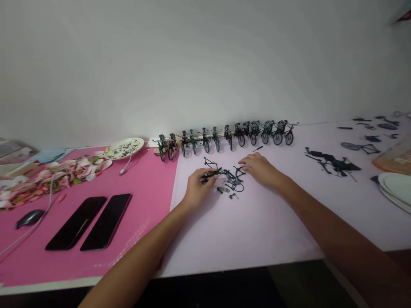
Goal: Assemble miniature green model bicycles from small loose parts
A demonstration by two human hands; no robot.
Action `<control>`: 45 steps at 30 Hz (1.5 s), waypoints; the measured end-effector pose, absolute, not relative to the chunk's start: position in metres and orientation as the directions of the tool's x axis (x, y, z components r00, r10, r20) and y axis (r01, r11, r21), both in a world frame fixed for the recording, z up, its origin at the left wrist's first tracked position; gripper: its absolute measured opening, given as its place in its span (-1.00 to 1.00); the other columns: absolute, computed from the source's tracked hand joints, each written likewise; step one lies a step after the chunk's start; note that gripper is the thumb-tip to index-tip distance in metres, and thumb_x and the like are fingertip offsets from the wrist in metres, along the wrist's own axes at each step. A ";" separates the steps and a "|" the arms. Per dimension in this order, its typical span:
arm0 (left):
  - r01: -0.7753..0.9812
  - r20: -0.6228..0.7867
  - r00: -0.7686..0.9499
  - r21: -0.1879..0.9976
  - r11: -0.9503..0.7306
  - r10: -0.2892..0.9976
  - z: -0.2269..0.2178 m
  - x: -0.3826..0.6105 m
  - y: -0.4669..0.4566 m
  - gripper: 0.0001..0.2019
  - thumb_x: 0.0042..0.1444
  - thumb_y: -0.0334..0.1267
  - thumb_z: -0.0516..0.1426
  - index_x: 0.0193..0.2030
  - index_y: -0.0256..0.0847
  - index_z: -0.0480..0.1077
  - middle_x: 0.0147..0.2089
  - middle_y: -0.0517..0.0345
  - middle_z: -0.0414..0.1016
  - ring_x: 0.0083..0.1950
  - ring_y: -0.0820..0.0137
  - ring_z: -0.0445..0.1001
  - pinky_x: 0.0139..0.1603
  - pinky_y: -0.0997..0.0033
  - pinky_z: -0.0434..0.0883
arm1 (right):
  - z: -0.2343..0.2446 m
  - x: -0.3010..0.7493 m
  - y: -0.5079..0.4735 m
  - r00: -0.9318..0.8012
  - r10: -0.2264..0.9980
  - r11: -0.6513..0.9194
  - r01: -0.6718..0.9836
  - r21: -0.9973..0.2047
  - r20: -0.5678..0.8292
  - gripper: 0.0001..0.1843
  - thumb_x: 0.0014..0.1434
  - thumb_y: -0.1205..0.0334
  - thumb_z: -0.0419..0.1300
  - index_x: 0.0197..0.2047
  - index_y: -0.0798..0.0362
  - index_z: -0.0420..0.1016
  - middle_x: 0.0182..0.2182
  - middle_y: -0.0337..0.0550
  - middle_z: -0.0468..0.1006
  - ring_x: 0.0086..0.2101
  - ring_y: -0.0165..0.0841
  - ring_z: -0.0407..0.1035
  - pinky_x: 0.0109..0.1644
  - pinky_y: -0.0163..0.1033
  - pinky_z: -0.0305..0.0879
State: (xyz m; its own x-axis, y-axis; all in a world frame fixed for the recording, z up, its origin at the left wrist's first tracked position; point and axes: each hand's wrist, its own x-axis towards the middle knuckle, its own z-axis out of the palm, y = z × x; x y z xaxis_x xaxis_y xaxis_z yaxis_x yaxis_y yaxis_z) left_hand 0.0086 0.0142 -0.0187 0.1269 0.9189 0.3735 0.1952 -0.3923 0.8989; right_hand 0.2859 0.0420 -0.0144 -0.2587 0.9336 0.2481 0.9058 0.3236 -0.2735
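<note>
My left hand (201, 186) is closed, thumb and fingers pinching dark green and black miniature bicycle parts (212, 174) just above the lilac tabletop. To the right, my right hand (259, 167) rests with fingers loosely bent and apart, the fingertips by a curved black part (239, 173). Whether they touch it I cannot tell. Between the hands lie a green piece (228, 174), a thin wheel ring (236, 187), a grey piece (223, 189) and a small black fitting (233, 196). A black triangular frame (210, 162) lies behind my left hand. Behind my right fingers is a small screwdriver (257, 149).
Several finished miniature bicycles (253, 133) stand in a row along the wall. More loose parts (334, 163) lie at the right, near white lids (396, 188). Two phones (105, 222), a mouse (29, 218), artificial petals (77, 169) and a plate (138, 147) occupy the pink side.
</note>
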 end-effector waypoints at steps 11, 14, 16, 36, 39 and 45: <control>0.222 0.357 0.128 0.899 -0.377 0.925 -0.016 0.005 0.017 -0.80 0.14 -0.23 0.31 -0.09 -0.14 0.65 -0.03 -0.04 0.66 0.03 0.13 0.61 0.15 -0.01 0.52 | -0.020 0.302 0.050 -0.241 0.904 0.329 0.920 -0.213 0.352 -0.67 0.35 0.11 0.09 -0.20 -0.03 0.69 -0.17 0.05 0.65 -0.06 0.02 0.33 -0.09 0.10 0.30; 0.226 0.340 0.111 0.907 -0.357 0.934 -0.016 0.004 0.019 -0.80 0.15 -0.22 0.30 -0.10 -0.16 0.64 -0.02 -0.06 0.65 0.02 0.15 0.61 0.13 0.04 0.53 | -0.028 0.315 0.057 -0.244 0.876 0.346 0.919 -0.191 0.416 -0.67 0.35 0.11 0.09 -0.25 -0.03 0.69 -0.22 0.08 0.65 -0.11 0.02 0.32 -0.12 0.10 0.28; 0.214 0.336 0.108 0.911 -0.352 0.936 -0.016 0.003 0.020 -0.80 0.14 -0.22 0.30 -0.10 -0.18 0.64 0.00 -0.08 0.65 0.02 0.15 0.60 0.11 0.07 0.54 | -0.033 0.320 0.059 -0.245 0.870 0.353 0.915 -0.193 0.428 -0.66 0.36 0.12 0.09 -0.25 -0.02 0.69 -0.23 0.12 0.64 -0.12 0.02 0.31 -0.11 0.11 0.28; 0.198 0.309 0.081 0.927 -0.319 0.948 -0.011 -0.003 0.028 -0.75 0.12 -0.16 0.31 -0.09 -0.21 0.61 -0.02 -0.08 0.67 0.01 0.18 0.62 0.10 0.17 0.54 | -0.035 0.219 0.030 -0.525 0.751 0.645 0.711 -0.279 0.401 -0.59 0.44 0.30 0.00 0.16 -0.09 0.60 0.20 -0.06 0.57 0.35 0.00 0.19 0.35 0.26 0.24; 0.209 0.329 0.082 0.917 -0.339 0.941 -0.011 -0.003 0.027 -0.77 0.12 -0.17 0.31 -0.11 -0.19 0.62 -0.03 -0.06 0.67 0.01 0.17 0.62 0.11 0.16 0.54 | -0.035 0.222 0.035 -0.510 0.746 0.639 0.728 -0.247 0.428 -0.63 0.39 0.36 0.07 0.04 -0.08 0.67 -0.01 -0.01 0.67 0.22 0.02 0.30 0.23 0.25 0.31; 0.224 0.345 0.082 0.908 -0.354 0.935 -0.011 -0.002 0.026 -0.79 0.13 -0.19 0.31 -0.12 -0.18 0.63 -0.05 -0.08 0.67 -0.01 0.16 0.62 0.08 0.14 0.53 | -0.037 0.222 0.038 -0.468 0.754 0.614 0.752 -0.240 0.462 -0.72 0.38 0.29 0.15 0.01 -0.07 0.67 -0.12 -0.01 0.68 0.03 -0.02 0.33 0.10 0.15 0.33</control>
